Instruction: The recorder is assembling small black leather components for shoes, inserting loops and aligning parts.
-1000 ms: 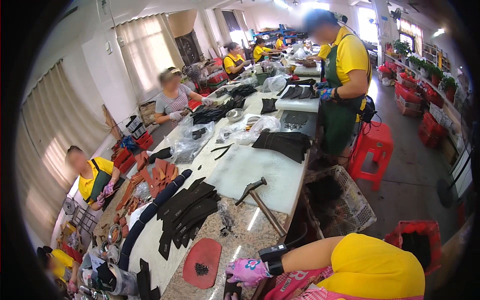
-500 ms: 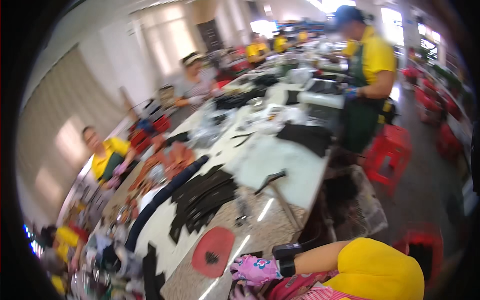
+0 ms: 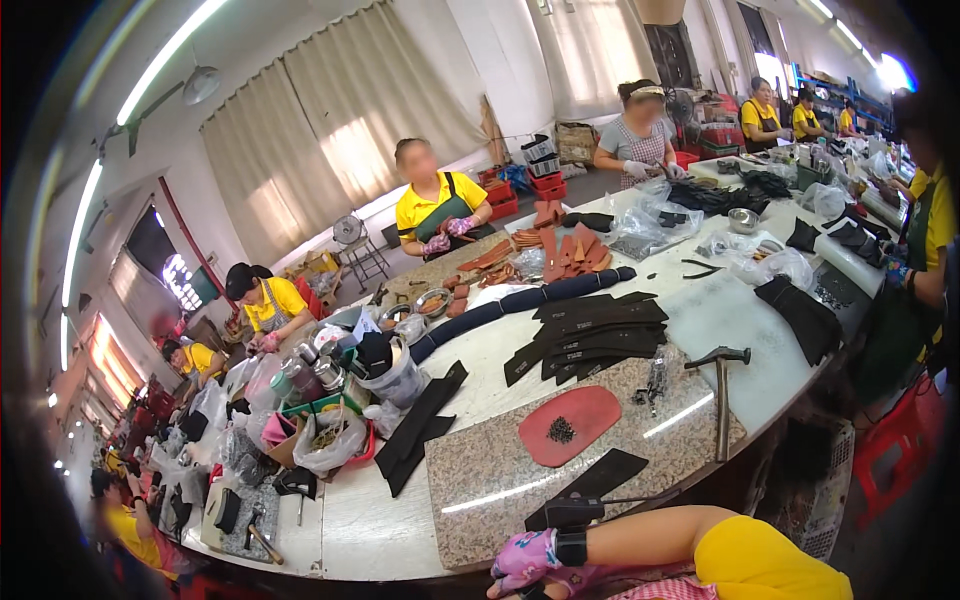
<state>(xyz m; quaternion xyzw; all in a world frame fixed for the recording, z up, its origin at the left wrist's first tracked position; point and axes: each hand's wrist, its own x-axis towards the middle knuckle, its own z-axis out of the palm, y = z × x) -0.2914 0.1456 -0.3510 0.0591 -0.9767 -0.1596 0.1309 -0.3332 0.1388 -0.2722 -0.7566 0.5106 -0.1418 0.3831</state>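
Observation:
At the lower edge, my right hand (image 3: 525,562) wears a pink-purple flowered glove, its fingers curled closed. What they hold, if anything, I cannot make out. A black strap with a black box (image 3: 573,511) circles that wrist. Pink patterned cloth and a bit of my left hand (image 3: 550,591) show below it; its fingers are hidden. Just beyond lies a black flat strip (image 3: 600,485) on a speckled stone slab (image 3: 480,455). The slab also carries a red pad (image 3: 590,415) with a heap of small dark pieces (image 3: 561,430), a hammer (image 3: 722,400) and a clear bag (image 3: 655,375).
Stacked black cut pieces (image 3: 590,335) and a long dark blue roll (image 3: 520,315) lie beyond the slab. Left of them stand a white bucket (image 3: 397,380) and bagged goods. Pliers (image 3: 700,268) lie at the right. Co-workers sit or stand around the table; a red stool (image 3: 895,440) stands on the floor.
The view has swung left and levelled, showing more co-workers on the left. The black strip beyond my wrist is now in plain sight. My right hand stays low, while my left is more cut off.

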